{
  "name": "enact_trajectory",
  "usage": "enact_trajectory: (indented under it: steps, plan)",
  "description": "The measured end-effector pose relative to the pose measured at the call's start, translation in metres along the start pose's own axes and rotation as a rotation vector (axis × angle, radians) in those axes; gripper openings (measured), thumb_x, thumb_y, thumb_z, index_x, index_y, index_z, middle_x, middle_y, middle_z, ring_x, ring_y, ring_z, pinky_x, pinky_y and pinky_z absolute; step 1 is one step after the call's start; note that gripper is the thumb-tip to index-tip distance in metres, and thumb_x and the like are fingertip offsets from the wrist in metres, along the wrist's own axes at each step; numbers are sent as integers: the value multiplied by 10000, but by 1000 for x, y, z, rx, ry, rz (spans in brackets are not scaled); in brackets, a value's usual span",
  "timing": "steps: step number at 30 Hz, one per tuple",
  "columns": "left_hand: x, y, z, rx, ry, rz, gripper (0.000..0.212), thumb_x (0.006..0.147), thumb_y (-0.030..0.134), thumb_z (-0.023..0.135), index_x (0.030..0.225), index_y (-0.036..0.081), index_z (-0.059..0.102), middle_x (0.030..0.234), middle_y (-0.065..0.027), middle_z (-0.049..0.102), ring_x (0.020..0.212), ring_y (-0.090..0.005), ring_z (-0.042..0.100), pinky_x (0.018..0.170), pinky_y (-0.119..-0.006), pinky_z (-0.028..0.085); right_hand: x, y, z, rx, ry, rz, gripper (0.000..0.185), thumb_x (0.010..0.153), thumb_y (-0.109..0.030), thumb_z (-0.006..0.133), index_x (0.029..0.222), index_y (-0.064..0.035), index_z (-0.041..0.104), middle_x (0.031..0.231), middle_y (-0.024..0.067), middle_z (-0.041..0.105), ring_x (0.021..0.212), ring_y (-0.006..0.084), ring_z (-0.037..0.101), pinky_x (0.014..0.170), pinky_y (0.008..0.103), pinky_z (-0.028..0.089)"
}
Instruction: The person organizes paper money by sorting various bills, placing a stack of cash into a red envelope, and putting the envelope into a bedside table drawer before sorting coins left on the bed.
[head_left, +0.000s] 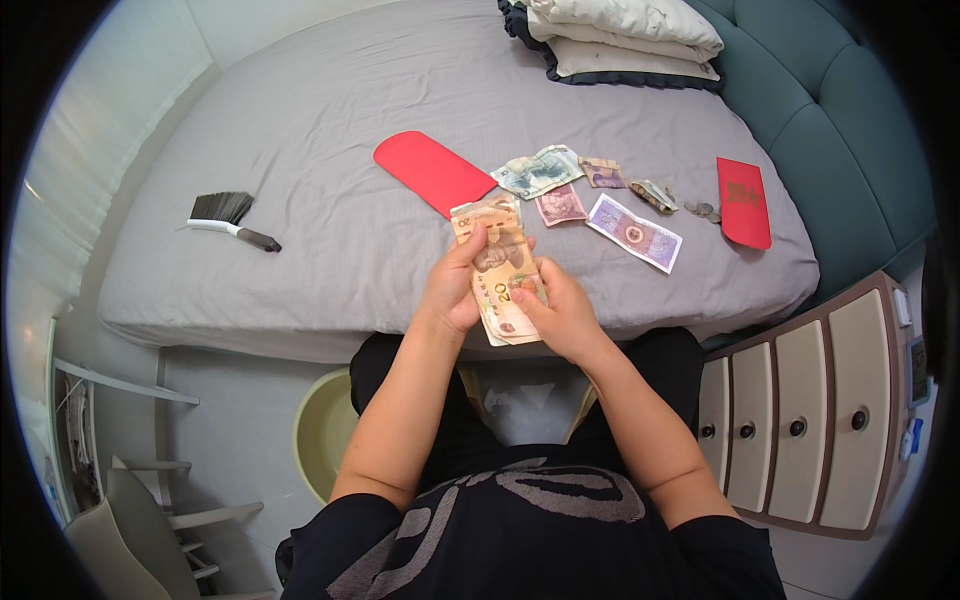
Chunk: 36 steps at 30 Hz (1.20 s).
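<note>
Both hands grip a stack of banknotes (499, 277), with an orange-brown 20 note on top, above the near edge of the bed. My left hand (454, 285) pinches its left side, thumb across the face. My right hand (562, 311) has the lower right side, thumb pressed on the note. Just beyond lies a red envelope (431, 169), partly behind the stack. To its right are a greenish note pile (540, 172), a pinkish note (561, 205), a purple-brown note (602, 172), a violet note (636, 234), a folded note bundle (652, 196) and several coins (703, 211).
Another red envelope (744, 202) with gold print lies at the right of the grey bedsheet (322, 135). A bed brush (232, 221) rests at left. Folded bedding (622, 37) sits by the padded headboard (810, 97). Beside my legs are a basin (322, 427) and a drawer cabinet (799, 412).
</note>
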<state>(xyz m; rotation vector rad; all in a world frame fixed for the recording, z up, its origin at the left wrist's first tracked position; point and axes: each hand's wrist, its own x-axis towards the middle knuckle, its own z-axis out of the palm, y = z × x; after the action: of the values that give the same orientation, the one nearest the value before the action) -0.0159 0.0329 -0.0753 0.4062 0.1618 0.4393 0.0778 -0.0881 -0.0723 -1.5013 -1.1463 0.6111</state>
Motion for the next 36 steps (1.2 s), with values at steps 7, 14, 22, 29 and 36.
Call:
enact_trajectory:
  steps: [7,14,22,29,36]
  plan:
    - [16,-5,0,140,439,218,226,925,187,397,1116,80,451,897,-135,556,765,-250,567,667,-421,516,17,-23,-23,-219,-186,114,241,783,-128,587,980,5,546,615,98,573,557,173,561,529,309,423]
    - [12,22,0,171,368,290,275,930,184,377,1148,27,436,1054,-188,557,943,-304,573,780,-454,499,68,-37,-56,-206,-20,73,250,770,-136,623,971,7,584,685,35,586,546,76,516,478,222,411]
    - [16,16,-14,237,262,222,329,940,183,331,1201,-12,379,1102,-239,528,983,-335,559,806,-456,493,130,29,-34,-992,-16,-94,500,675,-324,686,1033,8,579,1080,129,568,1061,246,494,950,409,320]
    - [14,14,-16,223,248,229,330,925,174,374,1198,-10,370,1108,-252,519,1001,-345,548,809,-469,489,124,34,-27,-929,45,-91,343,702,-264,646,935,-15,608,945,121,601,937,275,547,848,373,394]
    - [12,13,-14,226,243,239,295,928,160,365,1175,0,381,1060,-242,544,946,-331,574,791,-448,499,107,15,-62,-670,206,-179,353,719,-281,647,959,-23,616,995,155,594,927,298,543,855,398,393]
